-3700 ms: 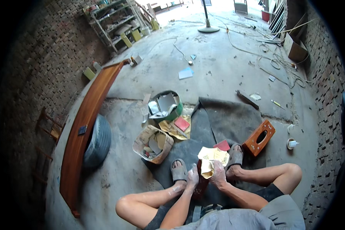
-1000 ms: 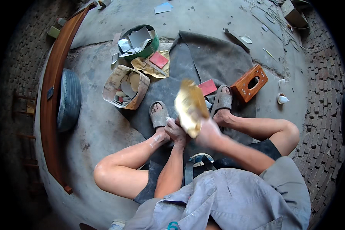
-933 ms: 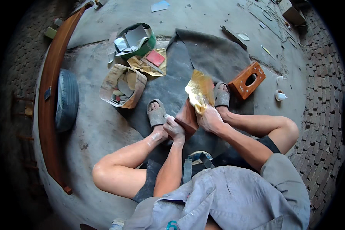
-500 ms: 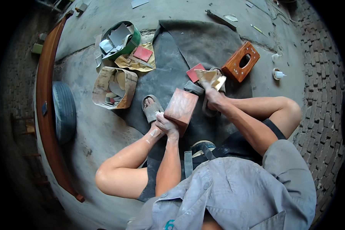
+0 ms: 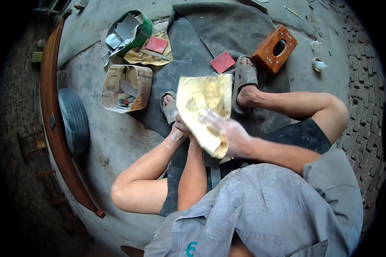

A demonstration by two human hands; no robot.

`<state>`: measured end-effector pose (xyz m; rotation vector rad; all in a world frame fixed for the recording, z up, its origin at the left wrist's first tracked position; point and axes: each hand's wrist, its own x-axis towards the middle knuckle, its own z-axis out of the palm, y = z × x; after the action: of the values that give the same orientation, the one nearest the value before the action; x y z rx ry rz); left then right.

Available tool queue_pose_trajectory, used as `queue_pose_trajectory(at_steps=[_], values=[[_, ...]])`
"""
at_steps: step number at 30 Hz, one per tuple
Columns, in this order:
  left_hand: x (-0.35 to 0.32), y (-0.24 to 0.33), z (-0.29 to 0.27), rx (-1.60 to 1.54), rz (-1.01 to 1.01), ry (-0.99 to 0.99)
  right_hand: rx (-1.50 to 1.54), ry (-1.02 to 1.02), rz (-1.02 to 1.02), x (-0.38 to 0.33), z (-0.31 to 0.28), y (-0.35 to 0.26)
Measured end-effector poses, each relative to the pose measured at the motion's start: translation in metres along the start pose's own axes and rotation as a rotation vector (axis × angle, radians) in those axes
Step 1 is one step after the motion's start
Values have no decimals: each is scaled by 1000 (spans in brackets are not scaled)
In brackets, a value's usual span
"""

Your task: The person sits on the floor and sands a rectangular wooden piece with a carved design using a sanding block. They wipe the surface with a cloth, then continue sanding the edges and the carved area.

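Pressing a yellowed abrasive sheet flat with the spread right hand, the seated person grips its near edge in the left hand; its long axis points toward the feet.

The yellow cloth covers whatever is under it, so that thing cannot be seen. The left hand is mostly hidden behind the cloth. The right hand on the cloth is blurry. The small things in the box, left of the cloth, are too tiny to tell.
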<state>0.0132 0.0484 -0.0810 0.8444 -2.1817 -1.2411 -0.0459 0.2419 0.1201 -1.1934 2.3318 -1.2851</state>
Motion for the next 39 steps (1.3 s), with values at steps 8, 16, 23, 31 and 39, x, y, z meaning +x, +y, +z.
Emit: queue_pose_trajectory(at_steps=[8, 16, 23, 31, 39], values=[[-9, 96, 30, 434, 95, 199, -296, -2, 156, -8, 5, 12], [0, 99, 21, -190, -426, 3, -445, -163, 110, 4, -9, 43], [-9, 64, 37, 16, -62, -199, -333, -149, 49, -20, -17, 2], [-15, 56, 23, 269, 114, -124, -336, -209, -23, -1, -13, -10], [-18, 63, 41, 279, 230, 74, -378, -186, 212, 18, -2, 55]])
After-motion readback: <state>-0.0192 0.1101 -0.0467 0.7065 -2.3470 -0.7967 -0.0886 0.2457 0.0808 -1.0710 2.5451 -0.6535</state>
